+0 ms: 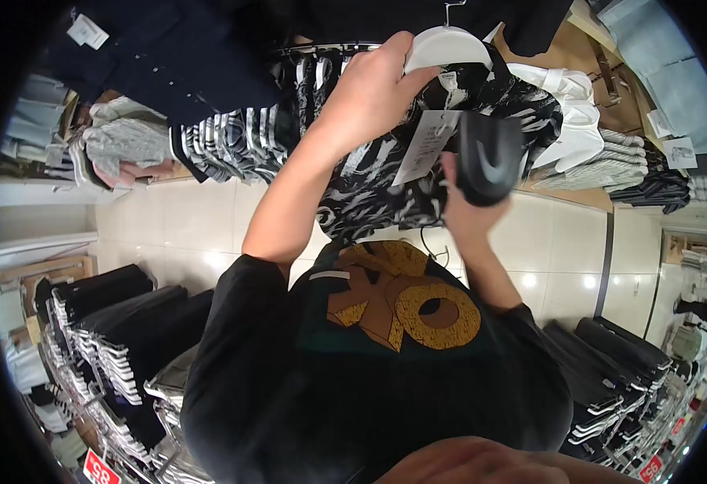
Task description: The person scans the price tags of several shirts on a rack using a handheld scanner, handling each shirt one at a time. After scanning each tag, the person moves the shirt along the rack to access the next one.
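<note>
1. My left hand [372, 87] is raised and closed around the shoulder of a white hanger [448, 47]; my fingers wrap its left end, just below the metal hook.
2. On that hanger hangs a black-and-white patterned shirt [386, 181]; it droops between my two forearms, in front of my chest.
3. My right hand [465, 202] grips a black handheld scanner [489, 158] from below; my fingers are closed on its handle, and its head tilts toward the shirt.
4. A white paper tag [426, 145] dangles from the shirt's collar, just beside the scanner and between my two hands; I cannot read its print.
5. Behind the shirt a rail carries striped tops [232, 141] and dark garments; folded white clothes [579, 121] lie on a wooden shelf to the right.
6. Below, racks of dark clothes [119, 323] stand on either side of me on the pale tiled floor [176, 218]; my own black T-shirt [370, 363] with a gold print fills the lower middle.
</note>
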Motion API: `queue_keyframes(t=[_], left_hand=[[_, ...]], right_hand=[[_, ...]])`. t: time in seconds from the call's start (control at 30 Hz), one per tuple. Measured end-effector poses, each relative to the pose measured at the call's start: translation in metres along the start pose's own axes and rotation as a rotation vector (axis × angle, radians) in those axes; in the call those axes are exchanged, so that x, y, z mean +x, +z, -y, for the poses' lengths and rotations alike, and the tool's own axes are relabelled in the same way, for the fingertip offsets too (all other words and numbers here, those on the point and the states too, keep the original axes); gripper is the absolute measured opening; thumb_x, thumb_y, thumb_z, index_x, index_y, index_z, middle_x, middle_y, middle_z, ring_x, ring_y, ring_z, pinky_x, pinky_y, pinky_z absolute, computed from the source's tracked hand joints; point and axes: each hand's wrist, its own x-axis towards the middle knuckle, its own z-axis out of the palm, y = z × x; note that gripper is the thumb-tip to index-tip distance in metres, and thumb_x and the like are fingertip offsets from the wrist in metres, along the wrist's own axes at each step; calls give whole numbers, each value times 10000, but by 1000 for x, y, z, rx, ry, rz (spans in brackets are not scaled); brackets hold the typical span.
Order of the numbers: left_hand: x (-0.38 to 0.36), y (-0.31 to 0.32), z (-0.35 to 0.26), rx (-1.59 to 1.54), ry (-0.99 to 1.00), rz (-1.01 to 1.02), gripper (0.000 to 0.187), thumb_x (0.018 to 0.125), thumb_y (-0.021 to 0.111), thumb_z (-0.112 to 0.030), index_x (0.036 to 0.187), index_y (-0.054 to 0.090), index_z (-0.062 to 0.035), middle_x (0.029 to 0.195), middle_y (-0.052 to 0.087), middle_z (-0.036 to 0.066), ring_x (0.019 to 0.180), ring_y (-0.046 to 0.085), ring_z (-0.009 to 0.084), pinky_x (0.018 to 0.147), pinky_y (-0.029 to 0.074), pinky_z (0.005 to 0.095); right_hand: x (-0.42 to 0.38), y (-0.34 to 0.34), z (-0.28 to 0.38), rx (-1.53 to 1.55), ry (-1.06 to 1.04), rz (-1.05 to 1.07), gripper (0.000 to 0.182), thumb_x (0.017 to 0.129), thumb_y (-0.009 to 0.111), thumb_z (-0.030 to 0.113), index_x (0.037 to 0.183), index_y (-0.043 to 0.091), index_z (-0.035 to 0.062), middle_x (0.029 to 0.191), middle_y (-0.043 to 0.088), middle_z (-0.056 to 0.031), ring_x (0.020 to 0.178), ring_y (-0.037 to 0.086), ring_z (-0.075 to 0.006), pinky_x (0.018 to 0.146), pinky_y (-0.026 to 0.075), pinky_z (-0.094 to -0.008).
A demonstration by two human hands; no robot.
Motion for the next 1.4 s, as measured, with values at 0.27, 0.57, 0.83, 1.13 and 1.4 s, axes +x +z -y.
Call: queue_keyframes(t=[0.27, 0.57, 0.83, 1.13, 1.4], left_hand=[[-32, 9, -14, -37, -135, -46, 341, 981, 717, -265, 1177, 642, 4, 921, 725, 208, 805, 705, 310, 767, 535, 391], [-39, -38, 23, -158, -97, -46, 373, 993, 709, -216, 1262, 638, 32, 1083, 746, 152, 1008, 684, 190, 920, 519, 334], [-50, -88, 38, -304, -141, 39, 398, 997, 716, -216, 1296, 647, 38, 1120, 740, 94, 1026, 635, 132, 947, 498, 295], [-96, -60, 68, -546, -386, 118, 664, 936, 780, -466, 1223, 677, 125, 1072, 757, 172, 979, 677, 189, 904, 528, 322], [-122, -62, 86, -926, -518, 237, 550, 914, 811, -235, 1305, 622, 102, 1137, 730, 128, 979, 673, 154, 849, 543, 293]], right_hand=[[-36, 49, -14, 52, -165, 26, 902, 814, 849, -34, 1562, 345, -53, 1504, 496, -167, 1335, 539, -216, 1094, 445, -330], [-28, 64, -2, 322, 16, -32, 648, 867, 772, -71, 1430, 452, -61, 1323, 628, -177, 1179, 663, -234, 987, 548, -368], [7, 26, 18, 603, 533, 281, 457, 839, 705, -85, 1267, 618, 49, 1175, 683, -73, 1076, 674, -201, 951, 548, -365], [-40, 62, 37, -310, -664, 217, 401, 784, 823, 10, 1150, 676, -65, 1051, 739, -158, 837, 702, -265, 768, 571, -378], [-65, 85, 19, -480, -801, 371, 510, 691, 772, 105, 1168, 649, -29, 1172, 689, -151, 957, 661, -338, 820, 548, -421]])
